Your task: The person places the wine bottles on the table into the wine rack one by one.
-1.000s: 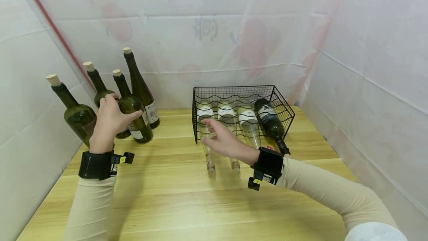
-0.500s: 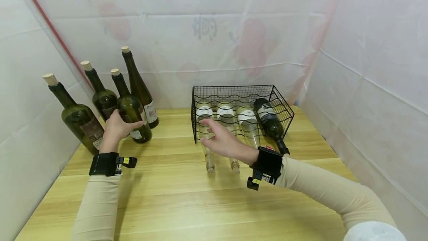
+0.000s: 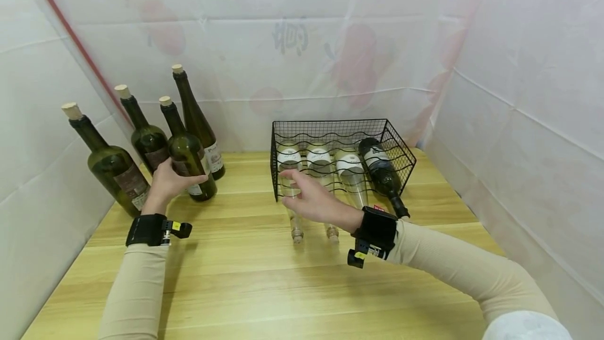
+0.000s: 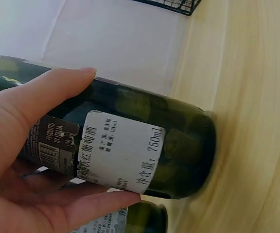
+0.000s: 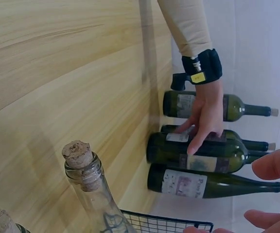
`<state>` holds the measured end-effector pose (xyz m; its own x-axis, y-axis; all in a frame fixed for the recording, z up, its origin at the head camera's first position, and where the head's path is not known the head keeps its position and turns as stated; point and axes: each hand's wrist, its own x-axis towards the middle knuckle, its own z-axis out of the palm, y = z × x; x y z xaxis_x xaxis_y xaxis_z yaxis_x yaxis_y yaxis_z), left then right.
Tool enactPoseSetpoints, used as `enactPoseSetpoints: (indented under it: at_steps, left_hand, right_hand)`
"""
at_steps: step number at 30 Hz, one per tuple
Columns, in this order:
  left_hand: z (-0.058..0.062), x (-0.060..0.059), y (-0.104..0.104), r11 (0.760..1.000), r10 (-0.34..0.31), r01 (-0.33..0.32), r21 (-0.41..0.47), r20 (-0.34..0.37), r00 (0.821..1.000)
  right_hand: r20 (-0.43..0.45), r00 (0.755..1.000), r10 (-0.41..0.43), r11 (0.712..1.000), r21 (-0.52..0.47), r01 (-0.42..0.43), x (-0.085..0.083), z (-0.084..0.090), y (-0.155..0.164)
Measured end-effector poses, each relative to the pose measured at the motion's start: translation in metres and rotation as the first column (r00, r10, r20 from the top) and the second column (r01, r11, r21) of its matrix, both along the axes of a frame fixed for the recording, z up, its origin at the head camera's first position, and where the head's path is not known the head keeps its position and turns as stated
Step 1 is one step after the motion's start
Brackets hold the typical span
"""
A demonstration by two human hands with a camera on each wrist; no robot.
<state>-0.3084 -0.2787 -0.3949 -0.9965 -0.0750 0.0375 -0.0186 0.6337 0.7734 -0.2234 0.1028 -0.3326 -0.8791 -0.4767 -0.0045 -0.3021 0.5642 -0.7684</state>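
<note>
On the left, my left hand (image 3: pixel 171 182) grips a corked green wine bottle (image 3: pixel 185 146) low on its body, thumb across the near side. The left wrist view shows the thumb and fingers on opposite sides of this wine bottle (image 4: pixel 188 145), its white label marked 750ml. The bottle stands upright. My right hand (image 3: pixel 315 199) hovers over the front of a black wire rack (image 3: pixel 272 156), fingers loosely bent around nothing. Beneath it lie three clear bottles (image 3: pixel 350 172), necks toward me, beside a dark wine bottle (image 3: pixel 383 174) at the rack's right end.
Three other corked green bottles stand close by: one at far left (image 3: pixel 110 164), one behind the hand (image 3: pixel 148 140), and a taller one at the back (image 3: pixel 195 119). Corked necks (image 5: pixel 84 167) jut from the rack's front. White curtains (image 3: pixel 245 56) border the wooden table (image 3: pixel 264 282).
My left hand has come down and right from above the bottles to the front green wine bottle and closed around its lower body. The right hand stays nearly still over the rack.
</note>
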Motion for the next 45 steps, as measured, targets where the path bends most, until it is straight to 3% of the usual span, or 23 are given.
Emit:
enactPoseSetpoints:
  at_steps: [4, 11, 16, 20, 29, 35, 39, 42, 45]
  left_hand:
    - [-0.001, 0.002, 0.002, 1.000, -0.002, 0.001, -0.031, -0.019, 1.000]
    - [0.002, 0.008, 0.012, 0.994, -0.070, 0.064, -0.085, -0.070, 0.995]
    - [0.007, 0.012, 0.021, 0.976, -0.160, 0.133, -0.173, -0.153, 0.975]
    - [0.011, 0.015, 0.031, 0.949, -0.255, 0.212, -0.233, -0.172, 0.951]
    - [0.013, 0.024, 0.057, 0.869, -0.418, 0.340, -0.360, -0.165, 0.893]
    - [0.010, 0.027, 0.076, 0.793, -0.529, 0.387, -0.470, -0.218, 0.820]
    - [0.009, 0.031, 0.087, 0.749, -0.589, 0.413, -0.517, -0.237, 0.772]
    - [0.007, 0.034, 0.092, 0.734, -0.607, 0.427, -0.528, -0.227, 0.762]
    - [0.007, 0.037, 0.097, 0.731, -0.606, 0.434, -0.527, -0.207, 0.769]
  right_hand:
    - [0.009, 1.000, 0.011, 1.000, -0.001, -0.011, -0.001, -0.001, 0.001]
    - [0.020, 0.998, 0.052, 0.998, 0.025, -0.053, -0.004, -0.002, 0.003]
    - [0.111, 0.992, 0.061, 0.998, 0.001, -0.062, -0.010, -0.002, 0.005]
    - [0.210, 0.976, 0.054, 0.998, -0.051, -0.045, -0.016, -0.005, 0.008]
    - [0.385, 0.917, 0.102, 0.988, -0.143, -0.050, -0.022, -0.013, 0.013]
    - [0.477, 0.870, 0.121, 0.987, -0.154, -0.053, -0.022, -0.016, 0.017]
    - [0.564, 0.815, 0.132, 0.984, -0.173, -0.040, -0.027, -0.021, 0.019]
    - [0.627, 0.764, 0.151, 0.982, -0.184, -0.043, -0.031, -0.024, 0.019]
    - [0.661, 0.726, 0.192, 0.978, -0.191, -0.085, -0.032, -0.026, 0.018]
